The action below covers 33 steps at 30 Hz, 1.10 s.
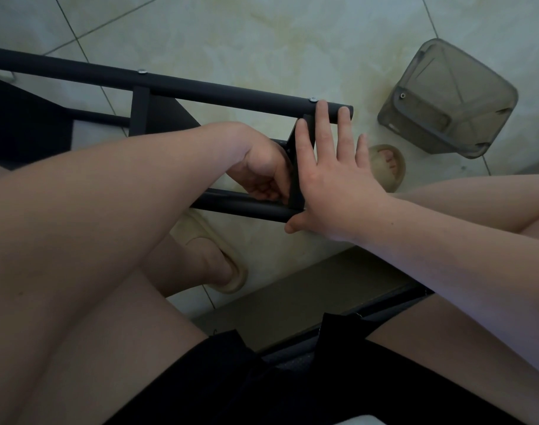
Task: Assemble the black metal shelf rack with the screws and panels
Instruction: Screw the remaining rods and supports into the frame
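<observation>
**A:** What are the hands doing?

**B:** The right hand [332, 176] is spread flat with its fingers straight. It presses on the end panel [295, 185] and the tip of the upper pole [219, 90], and the thumb sits by the end of the lower pole [246, 207]. The left hand [262, 170] is curled in against the panel's other face, just above the lower pole. I can't tell whether it pinches a screw.

**A:** And the rack?

**B:** It lies on its side over the tiled floor [262, 35], in front of the knees, and runs off to the left. A screw [313, 100] already sits in the upper pole above the panel.

**A:** So which step is this?

**B:** Probably fixing the panel's lower end. The next move needs the holes lined up and the right hand bracing while the left hand works the fastener. Spare screws may be in the grey box [446, 99], where one shows.
</observation>
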Available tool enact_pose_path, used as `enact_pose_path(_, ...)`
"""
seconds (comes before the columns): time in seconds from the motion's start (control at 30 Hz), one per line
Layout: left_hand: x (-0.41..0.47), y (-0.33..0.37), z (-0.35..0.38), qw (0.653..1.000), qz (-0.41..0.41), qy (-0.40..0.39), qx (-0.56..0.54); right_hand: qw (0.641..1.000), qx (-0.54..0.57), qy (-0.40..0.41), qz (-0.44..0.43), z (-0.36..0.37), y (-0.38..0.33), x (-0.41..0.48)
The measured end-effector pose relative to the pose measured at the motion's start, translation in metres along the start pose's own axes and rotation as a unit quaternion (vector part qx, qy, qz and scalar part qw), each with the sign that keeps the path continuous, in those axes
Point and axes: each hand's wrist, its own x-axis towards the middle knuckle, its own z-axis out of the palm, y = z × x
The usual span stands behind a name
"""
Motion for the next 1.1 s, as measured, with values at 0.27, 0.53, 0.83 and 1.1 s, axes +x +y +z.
enact_pose_path(0.27, -0.0007, -0.0043, -0.0058, 1.0, -0.011, -0.005, -0.018, 1.0, 0.0, -0.001, 0.0, -0.0012, -0.0005, -0.0007)
enact_pose_path(0.53, 0.0019, -0.0033, -0.001, 1.0, 0.003, 0.006, 0.01, 1.0, -0.001, 0.001, -0.001, -0.0021, -0.0008, -0.002)
enact_pose_path(0.83, 0.0012, -0.0017, -0.0013, 1.0, 0.014, 0.005, -0.002, 1.0, 0.005, -0.003, 0.0, -0.0025, -0.0008, -0.0015)
enact_pose_path(1.1, 0.001, -0.0014, -0.003, 1.0, 0.019, -0.005, -0.016, 1.0, 0.006, -0.002, 0.001, -0.0015, -0.0008, -0.0005)
